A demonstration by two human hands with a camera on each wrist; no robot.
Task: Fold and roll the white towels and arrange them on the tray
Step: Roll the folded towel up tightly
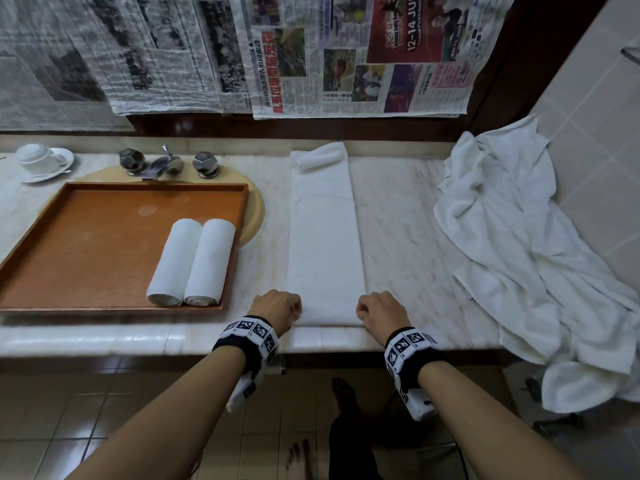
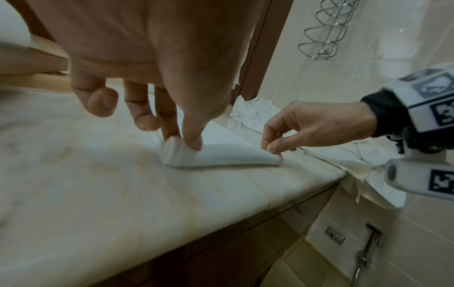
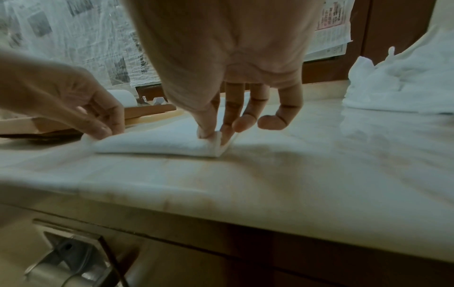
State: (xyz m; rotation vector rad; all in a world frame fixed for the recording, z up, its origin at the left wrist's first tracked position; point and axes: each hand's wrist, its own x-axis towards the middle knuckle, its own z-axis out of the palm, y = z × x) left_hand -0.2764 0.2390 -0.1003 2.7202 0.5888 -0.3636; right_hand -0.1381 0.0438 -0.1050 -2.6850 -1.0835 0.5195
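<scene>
A white towel (image 1: 323, 237), folded into a long strip, lies on the marble counter running away from me. Its near end (image 2: 221, 156) is turned up into a first small fold. My left hand (image 1: 277, 306) pinches the left corner of that end (image 2: 172, 147) between thumb and forefinger. My right hand (image 1: 379, 310) pinches the right corner (image 3: 213, 139) the same way. Two rolled white towels (image 1: 192, 263) lie side by side in the right part of the orange wooden tray (image 1: 86, 244). A small rolled towel (image 1: 318, 159) rests on the strip's far end.
A heap of loose white towels (image 1: 519, 244) covers the counter's right end and hangs over its edge. A tap with two knobs (image 1: 166, 164) stands behind the tray, a cup on a saucer (image 1: 41, 161) at the far left. Newspaper (image 1: 346, 53) covers the back wall.
</scene>
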